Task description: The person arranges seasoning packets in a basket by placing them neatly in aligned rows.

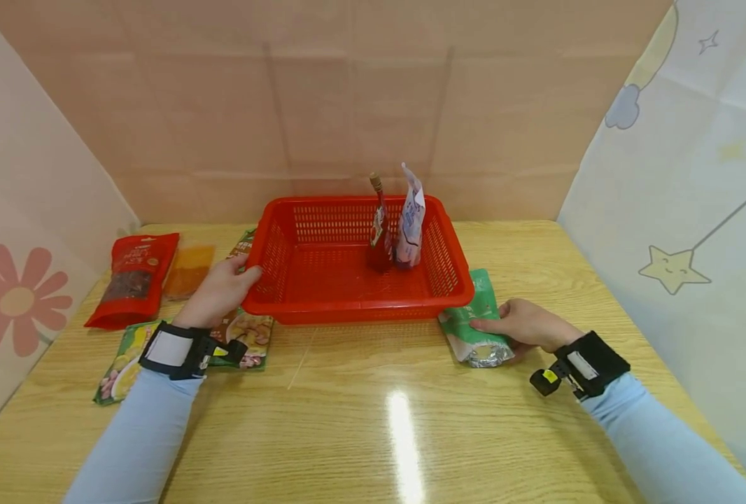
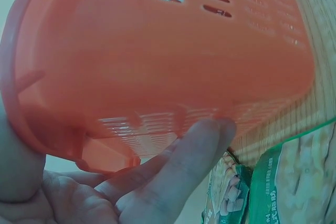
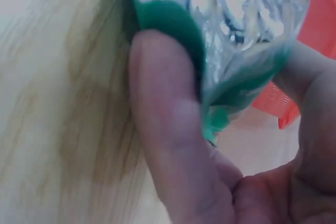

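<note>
The left hand (image 1: 218, 290) holds the left rim of a red plastic basket (image 1: 348, 308); its thumb lies over the rim and its fingers (image 2: 184, 161) reach along the outer wall in the left wrist view. Inside the basket stand a dark red packet (image 1: 381, 245) and a purple and white bag (image 1: 410, 227), both upright toward the right. The right hand (image 1: 532, 325) pinches a green pouch (image 1: 481, 301) by the basket's front right corner, thumb on top. A silver foil bottom (image 3: 241, 19) of the pouch faces the right wrist camera.
Left of the basket lie a red bag (image 1: 136, 273), an orange packet (image 1: 189, 271), a yellow and green packet (image 1: 121, 364) and a brown and green packet (image 1: 253, 336) partly under the left forearm. Paper-covered walls (image 1: 348, 105) enclose the wooden table (image 1: 322, 434) at back and sides.
</note>
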Demonstrator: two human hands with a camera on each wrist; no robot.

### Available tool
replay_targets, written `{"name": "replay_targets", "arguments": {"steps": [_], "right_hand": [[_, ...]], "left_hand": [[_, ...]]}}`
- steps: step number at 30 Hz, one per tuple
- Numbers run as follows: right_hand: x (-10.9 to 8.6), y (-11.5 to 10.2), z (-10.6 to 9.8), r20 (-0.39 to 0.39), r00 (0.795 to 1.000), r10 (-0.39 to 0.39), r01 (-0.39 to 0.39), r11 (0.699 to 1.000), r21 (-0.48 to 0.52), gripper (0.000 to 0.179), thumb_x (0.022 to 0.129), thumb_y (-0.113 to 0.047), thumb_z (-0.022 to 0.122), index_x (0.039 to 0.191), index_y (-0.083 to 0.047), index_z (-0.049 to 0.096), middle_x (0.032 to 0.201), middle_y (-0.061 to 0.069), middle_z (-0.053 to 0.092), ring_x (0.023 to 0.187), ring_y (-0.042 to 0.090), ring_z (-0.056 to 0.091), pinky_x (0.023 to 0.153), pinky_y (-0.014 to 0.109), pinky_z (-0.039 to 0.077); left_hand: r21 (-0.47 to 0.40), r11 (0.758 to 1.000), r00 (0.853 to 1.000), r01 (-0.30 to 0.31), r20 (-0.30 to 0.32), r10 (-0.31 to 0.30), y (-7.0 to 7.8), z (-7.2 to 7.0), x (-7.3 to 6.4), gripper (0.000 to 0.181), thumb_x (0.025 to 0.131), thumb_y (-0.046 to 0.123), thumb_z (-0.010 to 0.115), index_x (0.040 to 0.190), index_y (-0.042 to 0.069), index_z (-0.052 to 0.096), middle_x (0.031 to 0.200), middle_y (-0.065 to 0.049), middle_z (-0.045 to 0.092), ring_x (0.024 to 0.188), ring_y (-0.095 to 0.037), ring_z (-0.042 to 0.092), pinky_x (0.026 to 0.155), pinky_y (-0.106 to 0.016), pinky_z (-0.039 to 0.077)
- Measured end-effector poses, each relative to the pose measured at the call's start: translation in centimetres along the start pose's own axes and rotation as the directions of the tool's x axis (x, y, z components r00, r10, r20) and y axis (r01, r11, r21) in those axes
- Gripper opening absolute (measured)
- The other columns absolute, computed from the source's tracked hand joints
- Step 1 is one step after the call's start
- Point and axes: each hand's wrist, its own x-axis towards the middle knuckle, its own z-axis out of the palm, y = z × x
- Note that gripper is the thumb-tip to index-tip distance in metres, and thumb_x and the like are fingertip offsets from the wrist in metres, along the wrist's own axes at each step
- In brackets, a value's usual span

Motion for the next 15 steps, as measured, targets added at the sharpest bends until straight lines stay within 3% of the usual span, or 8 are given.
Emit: {"name": "replay_targets", "arguments": {"steps": [4, 10, 15], "right_hand": [[0.0, 0.3, -0.4, 0.001, 1.0, -0.013, 0.013, 0.999, -0.029, 0.047, 0.091, -0.047, 0.069, 0.097, 0.0, 0.068, 0.074, 0.0, 0.064, 0.065, 0.013, 0.062, 0.061, 0.034, 0.058], [0.2, 0.4, -1.0, 0.005, 1.0, -0.002, 0.003, 0.998, -0.068, 0.043, 0.09, -0.048, 0.071, 0.079, -0.006, 0.065, 0.063, -0.004, 0.049, 0.058, 0.01, 0.049, 0.055, 0.024, 0.045], [-0.2, 0.3, -1.3, 0.017, 0.997, -0.076, 0.076, 0.997, -0.004, 0.047, 0.09, -0.036, 0.073, 0.109, 0.004, 0.059, 0.079, 0.001, 0.063, 0.066, 0.012, 0.056, 0.058, 0.026, 0.048]], "left_hand": [[0.001, 1.0, 1.0, 0.004, 0.003, -0.004, -0.1, -0.1, 0.0, 0.053, 0.107, 0.021, 0.04, 0.151, -0.005, 0.028, 0.129, -0.03, 0.055, 0.103, -0.037, 0.063, 0.075, -0.028, 0.058], [-0.01, 1.0, 1.0, 0.004, 0.01, -0.004, -0.1, -0.1, -0.2, 0.053, 0.107, 0.021, 0.04, 0.151, -0.005, 0.029, 0.13, -0.03, 0.055, 0.103, -0.037, 0.063, 0.08, -0.034, 0.058], [-0.014, 1.0, 1.0, 0.001, 0.011, -0.001, 0.0, -0.2, -0.2, 0.053, 0.107, 0.022, 0.04, 0.151, -0.006, 0.028, 0.131, -0.03, 0.054, 0.104, -0.037, 0.062, 0.078, -0.03, 0.058]]}}
